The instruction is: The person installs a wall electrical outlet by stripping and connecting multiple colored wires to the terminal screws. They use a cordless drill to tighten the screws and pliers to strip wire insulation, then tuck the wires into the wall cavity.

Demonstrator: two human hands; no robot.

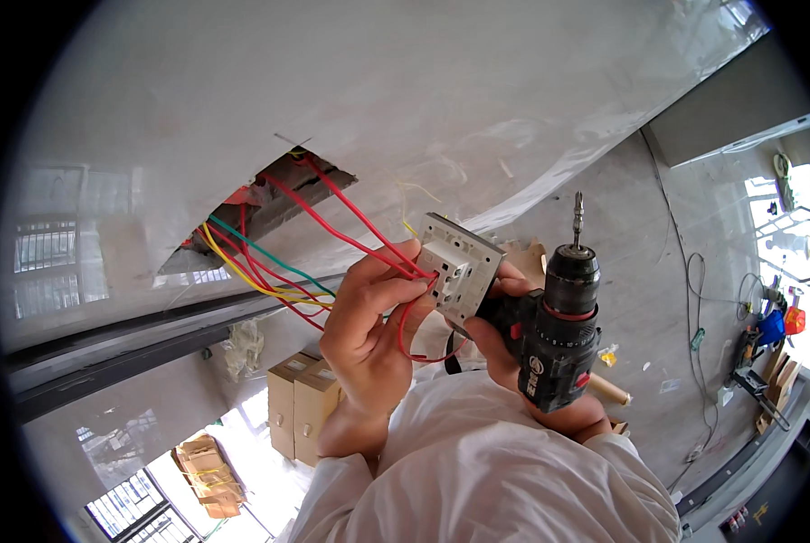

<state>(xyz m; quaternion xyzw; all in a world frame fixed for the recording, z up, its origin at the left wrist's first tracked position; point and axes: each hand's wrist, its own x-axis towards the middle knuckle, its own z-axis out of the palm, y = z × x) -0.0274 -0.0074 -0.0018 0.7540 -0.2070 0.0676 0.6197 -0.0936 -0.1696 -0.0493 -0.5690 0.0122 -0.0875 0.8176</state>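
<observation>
Right, wiring stage here: left hand (369, 317) is up at the back of the white switch module (460, 264), fingers pinched round the red wires (350, 213) where they meet the terminals, so that hand's closed on the wires and steadying the unit. Right hand (513, 348) is doing double duty, fingertips propping the module's lower edge while the palm is clenched on the black-and-red cordless drill (558, 326), driver bit (577, 217) pointing up and clear of the module, not on any screw yet. Module sits mid-air just in front of the chest, well apart from the wall opening (269, 204), with red, yellow and green leads (251, 262) trailing out of that hole to it. Looks like conductors are being seated into terminals, w/ tightening not started. Next move, by my read, calls for holding each wire fully in, then swinging the bit round square onto a terminal screw, low speed, so nothing slips out or strips. Cardboard boxes (301, 403) sit on the floor below.
</observation>
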